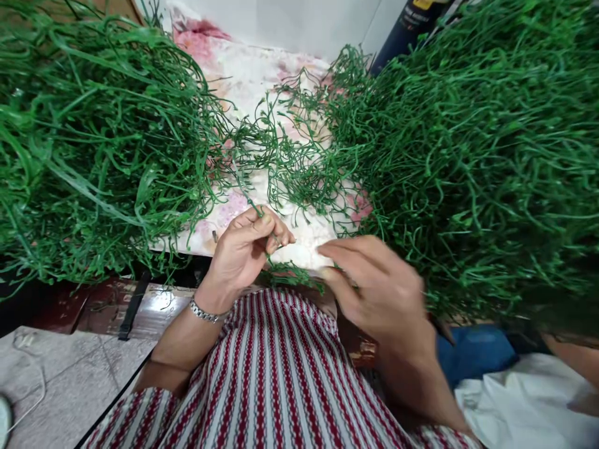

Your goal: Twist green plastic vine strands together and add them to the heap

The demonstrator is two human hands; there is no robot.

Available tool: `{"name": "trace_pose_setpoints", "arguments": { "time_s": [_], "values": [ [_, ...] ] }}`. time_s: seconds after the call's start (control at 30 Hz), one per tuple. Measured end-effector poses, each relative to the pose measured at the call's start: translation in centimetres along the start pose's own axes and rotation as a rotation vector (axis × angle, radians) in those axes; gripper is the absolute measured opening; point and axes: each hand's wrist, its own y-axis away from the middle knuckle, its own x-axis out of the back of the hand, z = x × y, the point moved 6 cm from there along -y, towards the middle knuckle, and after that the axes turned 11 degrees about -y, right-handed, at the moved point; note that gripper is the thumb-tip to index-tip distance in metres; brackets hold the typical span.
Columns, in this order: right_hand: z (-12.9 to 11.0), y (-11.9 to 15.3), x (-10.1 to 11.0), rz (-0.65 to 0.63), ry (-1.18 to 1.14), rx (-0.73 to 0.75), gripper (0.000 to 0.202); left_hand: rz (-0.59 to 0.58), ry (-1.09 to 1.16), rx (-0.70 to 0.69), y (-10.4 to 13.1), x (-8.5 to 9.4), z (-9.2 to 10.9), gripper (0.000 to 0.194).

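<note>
My left hand has its fingers pinched together on thin green plastic stems that trail down toward my lap. A metal bracelet circles that wrist. My right hand is blurred with motion just to the right, fingers extended toward the left hand's fingertips, and I cannot tell whether it grips a stem. Both hands hover at the near edge of a table covered by a pink floral cloth. Big heaps of green stems lie on the left and right.
My red and white striped garment fills the bottom middle. A grey tiled floor with a white cable lies at lower left. White cloth and blue fabric are at lower right. A white wall stands behind the table.
</note>
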Motion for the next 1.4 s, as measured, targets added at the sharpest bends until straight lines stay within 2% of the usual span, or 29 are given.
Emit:
{"name": "trace_pose_setpoints", "arguments": {
  "time_s": [0.07, 0.1, 0.2, 0.3, 0.43, 0.5, 0.6, 0.7, 0.77, 0.93, 1.03, 1.1, 1.2, 1.27, 1.4],
  "values": [
    [1.6, -3.0, -4.3, -0.172, 0.093, 0.027, 0.021, -0.006, -0.002, -0.017, 0.1, -0.2, 0.3, 0.021],
    [2.6, -3.8, -5.9, -0.241, 0.126, -0.017, 0.026, -0.007, 0.003, -0.021, 0.1, -0.4, 0.4, 0.020],
    [4.3, -3.7, -7.9, -0.368, 0.178, -0.127, 0.027, -0.008, -0.010, -0.034, 0.0, -0.6, 0.6, 0.017],
    [4.4, -3.0, -7.6, -0.313, 0.088, -0.129, 0.018, 0.015, -0.115, -0.083, -0.3, -0.1, 0.9, 0.015],
    [4.6, -3.1, -6.3, -0.141, -0.050, -0.119, 0.016, 0.037, -0.264, -0.158, -0.1, 1.3, 0.9, 0.036],
    [4.8, -3.3, -6.0, -0.086, -0.099, -0.121, 0.015, 0.020, -0.369, -0.145, 0.3, 1.8, 0.4, 0.037],
    [4.8, -3.6, -5.5, -0.042, -0.148, -0.095, 0.014, 0.006, -0.576, -0.081, 1.0, 2.2, -0.8, 0.024],
    [4.6, -3.9, -5.5, -0.047, -0.178, -0.070, 0.015, 0.043, -0.676, -0.072, 1.5, 2.3, -1.4, 0.005],
    [4.4, -4.1, -5.5, -0.062, -0.200, -0.054, 0.018, 0.083, -0.707, -0.131, 1.7, 2.2, -1.3, 0.005],
    [3.4, -4.3, -5.0, -0.016, -0.210, 0.055, 0.019, 0.194, -0.899, -0.390, 2.3, 1.8, 0.4, 0.007],
    [3.1, -4.1, -4.8, -0.043, -0.270, 0.097, 0.017, 0.241, -0.958, -0.460, 2.8, 1.8, 0.9, 0.008],
    [3.5, -4.1, -4.5, -0.018, -0.387, 0.056, 0.017, 0.257, -0.975, -0.502, 3.0, 1.7, 1.0, 0.010],
    [5.0, -4.3, -4.1, 0.092, -0.595, -0.103, 0.023, 0.249, -0.993, -0.572, 3.4, 1.5, 1.0, 0.013],
    [5.4, -4.6, -4.5, 0.075, -0.624, -0.160, 0.025, 0.226, -0.994, -0.598, 3.6, 1.3, 0.9, 0.014],
    [4.8, -5.1, -6.4, -0.102, -0.512, -0.085, 0.021, 0.213, -1.000, -0.625, 3.8, 0.9, 0.9, 0.015]
  ]
}}
